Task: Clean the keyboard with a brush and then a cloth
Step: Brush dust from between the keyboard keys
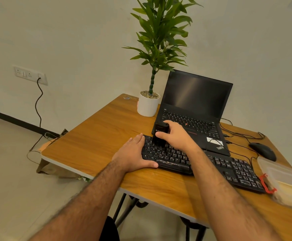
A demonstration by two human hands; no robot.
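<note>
A black keyboard (216, 166) lies across the wooden table (96, 141), running from the middle toward the right. My right hand (176, 136) grips a black brush (160, 134) that stands upright on the keys near the keyboard's upper left. My left hand (134, 152) lies flat with straight fingers over the keyboard's left end, thumb along its front edge. No cloth is visible in the head view.
An open black laptop (194, 108) stands right behind the keyboard. A white plant pot (147, 106) sits to its left. A black mouse (262, 151) with cables lies at the right. A clear plastic box (286, 181) with a red clasp sits at the right edge.
</note>
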